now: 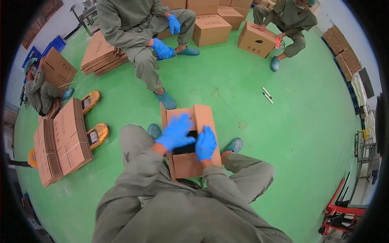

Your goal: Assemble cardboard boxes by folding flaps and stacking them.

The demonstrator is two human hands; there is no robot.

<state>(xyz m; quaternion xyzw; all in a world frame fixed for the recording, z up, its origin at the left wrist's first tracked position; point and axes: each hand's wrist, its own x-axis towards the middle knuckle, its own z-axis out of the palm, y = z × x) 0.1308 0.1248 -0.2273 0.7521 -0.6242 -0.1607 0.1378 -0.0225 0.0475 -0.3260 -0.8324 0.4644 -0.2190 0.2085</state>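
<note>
Between my knees stands a brown cardboard box [188, 166] with its top partly folded in. A dark gap shows in the middle of the top. My left hand [176, 131], in a blue glove, is over the left part of the box, blurred by motion, fingers stretched out and thumb apart. Flat on the right-hand flap [205, 115] lies my right hand [206, 143], also gloved in blue, its fingers extended and nothing gripped. The left flap [163, 117] stands up along the box's edge. What is inside the box cannot be made out.
Bundled flat cartons [65, 141] lie on a yellow pallet jack [98, 135] at left. A co-worker [137, 36] sits ahead; another crouches by a carton [256, 39]. Two markers [267, 97] lie on the green floor [283, 141]. A red jack [342, 212] stands lower right.
</note>
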